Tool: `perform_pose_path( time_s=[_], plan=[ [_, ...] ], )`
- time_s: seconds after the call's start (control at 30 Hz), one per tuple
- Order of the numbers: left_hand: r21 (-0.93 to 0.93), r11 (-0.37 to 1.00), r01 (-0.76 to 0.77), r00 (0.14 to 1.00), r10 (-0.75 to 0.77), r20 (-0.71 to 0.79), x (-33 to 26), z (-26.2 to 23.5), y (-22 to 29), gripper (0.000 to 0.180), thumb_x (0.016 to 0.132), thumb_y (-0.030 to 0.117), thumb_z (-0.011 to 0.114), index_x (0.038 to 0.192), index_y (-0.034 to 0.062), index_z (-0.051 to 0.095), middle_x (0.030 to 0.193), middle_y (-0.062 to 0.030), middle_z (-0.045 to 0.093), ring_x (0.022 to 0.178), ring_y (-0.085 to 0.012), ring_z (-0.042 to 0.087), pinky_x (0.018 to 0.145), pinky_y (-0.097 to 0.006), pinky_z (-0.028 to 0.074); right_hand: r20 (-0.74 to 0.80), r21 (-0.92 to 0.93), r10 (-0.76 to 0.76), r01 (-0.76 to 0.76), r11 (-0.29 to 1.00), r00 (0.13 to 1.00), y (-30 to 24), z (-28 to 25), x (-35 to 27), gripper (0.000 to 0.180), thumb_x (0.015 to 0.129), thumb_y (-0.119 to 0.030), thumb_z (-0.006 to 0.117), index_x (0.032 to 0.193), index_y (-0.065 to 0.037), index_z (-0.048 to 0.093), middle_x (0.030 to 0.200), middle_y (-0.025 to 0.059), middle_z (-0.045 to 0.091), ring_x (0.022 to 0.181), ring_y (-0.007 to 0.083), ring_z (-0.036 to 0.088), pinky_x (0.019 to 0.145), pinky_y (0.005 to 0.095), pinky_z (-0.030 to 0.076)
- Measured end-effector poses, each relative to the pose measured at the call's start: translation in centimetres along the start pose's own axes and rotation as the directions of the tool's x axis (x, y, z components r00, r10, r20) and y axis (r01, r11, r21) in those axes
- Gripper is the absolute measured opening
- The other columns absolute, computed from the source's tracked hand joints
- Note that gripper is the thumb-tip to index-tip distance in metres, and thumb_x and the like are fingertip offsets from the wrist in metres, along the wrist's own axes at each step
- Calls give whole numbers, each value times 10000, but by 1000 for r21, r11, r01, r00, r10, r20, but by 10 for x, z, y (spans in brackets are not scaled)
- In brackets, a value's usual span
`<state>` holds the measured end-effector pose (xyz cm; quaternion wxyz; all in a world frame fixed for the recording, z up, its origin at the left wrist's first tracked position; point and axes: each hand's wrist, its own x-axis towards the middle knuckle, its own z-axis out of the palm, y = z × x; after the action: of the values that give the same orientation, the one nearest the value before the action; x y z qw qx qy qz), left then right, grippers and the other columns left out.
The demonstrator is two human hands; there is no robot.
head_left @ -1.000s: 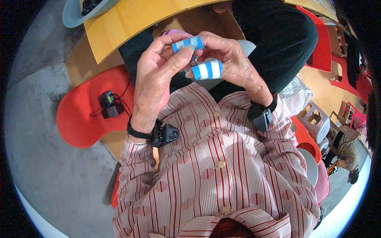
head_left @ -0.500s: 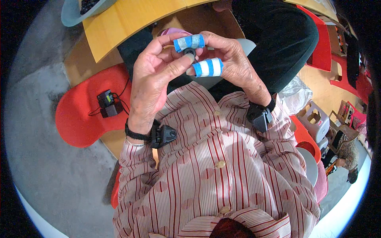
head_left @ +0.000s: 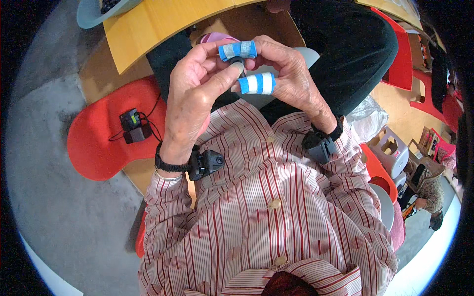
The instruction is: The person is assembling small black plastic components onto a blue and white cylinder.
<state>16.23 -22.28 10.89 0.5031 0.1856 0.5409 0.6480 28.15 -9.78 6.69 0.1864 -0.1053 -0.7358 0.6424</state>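
Observation:
In front of my chest, both hands meet at a small dark round part (head_left: 239,60), mostly hidden by my fingers. My left hand (head_left: 196,89) is closed on it, the thumb pressing its near face. Thumb and forefinger of my right hand (head_left: 291,74), each wrapped in a blue-and-white striped finger cover, pinch the same part from the right. Its exact kind cannot be made out. Each wrist wears a black strap with a small black device on it.
A yellow wooden table (head_left: 163,22) curves above my hands, with a pale blue basin (head_left: 91,17) at its left. On the red stool (head_left: 94,143) lies a black device with cables (head_left: 135,126). Grey stool (head_left: 389,152) and clear plastic bag (head_left: 368,118) are to the right; another person (head_left: 432,197) is beyond.
My left hand has shifted slightly to the right, and its thumb has moved up over the dark part, covering more of it. The right hand keeps its pinch.

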Motion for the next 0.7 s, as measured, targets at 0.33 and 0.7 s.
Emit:
perform_pose_path(
  time_s=[0.33, 0.7],
  plan=[
    [23, 999, 41, 999, -41, 13, -1, -2, 0, 317, 824, 8, 574, 1128, -39, 497, 976, -96, 616, 857, -121, 593, 728, -228, 476, 45, -339, -112, 121, 933, 993, -12, -5, 2, 422, 620, -155, 790, 978, -23, 608, 812, 79, 591, 771, 235, 570, 685, 331, 482],
    [55, 997, 48, 999, -50, 21, 0, -4, 1, 342, 813, 50, 611, 1130, -35, 513, 966, -90, 616, 813, -108, 579, 714, -229, 469, 5, -325, -76, 73, 943, 997, -15, -3, 3, 425, 608, -91, 775, 995, -26, 610, 866, 117, 595, 726, 227, 586, 639, 313, 502]
  ],
)
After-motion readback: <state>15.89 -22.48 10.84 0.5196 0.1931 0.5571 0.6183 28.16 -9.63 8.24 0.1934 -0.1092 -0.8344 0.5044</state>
